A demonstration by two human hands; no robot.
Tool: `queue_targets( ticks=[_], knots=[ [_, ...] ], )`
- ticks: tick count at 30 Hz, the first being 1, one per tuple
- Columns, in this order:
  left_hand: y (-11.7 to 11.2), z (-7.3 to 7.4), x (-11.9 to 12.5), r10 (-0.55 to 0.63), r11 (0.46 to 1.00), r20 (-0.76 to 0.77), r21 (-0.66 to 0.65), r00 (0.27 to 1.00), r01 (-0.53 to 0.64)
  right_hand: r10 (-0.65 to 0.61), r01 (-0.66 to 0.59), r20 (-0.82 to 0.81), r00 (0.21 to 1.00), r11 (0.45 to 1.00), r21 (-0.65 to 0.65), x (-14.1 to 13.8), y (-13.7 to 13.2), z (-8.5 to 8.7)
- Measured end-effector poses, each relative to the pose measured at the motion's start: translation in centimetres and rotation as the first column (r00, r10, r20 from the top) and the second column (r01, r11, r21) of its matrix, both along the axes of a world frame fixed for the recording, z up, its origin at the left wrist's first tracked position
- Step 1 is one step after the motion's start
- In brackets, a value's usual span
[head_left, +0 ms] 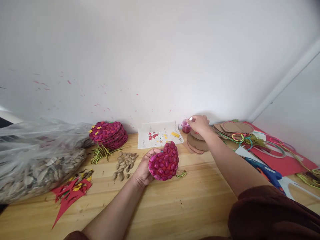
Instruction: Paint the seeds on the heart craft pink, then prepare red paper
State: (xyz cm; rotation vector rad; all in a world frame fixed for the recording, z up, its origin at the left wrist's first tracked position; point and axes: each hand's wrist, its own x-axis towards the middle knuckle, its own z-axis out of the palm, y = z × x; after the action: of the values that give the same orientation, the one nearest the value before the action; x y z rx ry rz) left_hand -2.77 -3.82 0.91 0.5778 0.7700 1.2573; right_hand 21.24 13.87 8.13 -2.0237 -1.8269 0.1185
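My left hand (pixel 145 168) is closed around a heart-shaped craft piece (pixel 163 163), held up above the table. Its face is covered in bumpy magenta lumps over a red ground, and green strands hang out at its lower right. Further back, my right hand (pixel 198 123) reaches to a small clear cup (pixel 185 127) with magenta contents. Its fingers are pinched together at the rim; what they grip is too small to make out. Below that hand lie brown cardboard pieces (pixel 197 145).
On the left are a plastic bag of shells (pixel 42 170), red scraps (pixel 72 191), loose peanut shells (pixel 122 163) and a stack of magenta pieces (pixel 108 135). White paper (pixel 145 141) with small stars lies by the wall. A blue glue gun (pixel 265 171) and red sheet (pixel 292 160) lie right.
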Motion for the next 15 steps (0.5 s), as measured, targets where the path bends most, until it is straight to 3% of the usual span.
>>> queue_targets(
  ticks=[15],
  knots=[
    [0.3,-1.0,-0.5,0.008,0.996,0.091,-0.093,0.996,0.000,0.074,-0.070,-0.048,0.996,0.993,0.092,1.3,0.0,0.2]
  ],
)
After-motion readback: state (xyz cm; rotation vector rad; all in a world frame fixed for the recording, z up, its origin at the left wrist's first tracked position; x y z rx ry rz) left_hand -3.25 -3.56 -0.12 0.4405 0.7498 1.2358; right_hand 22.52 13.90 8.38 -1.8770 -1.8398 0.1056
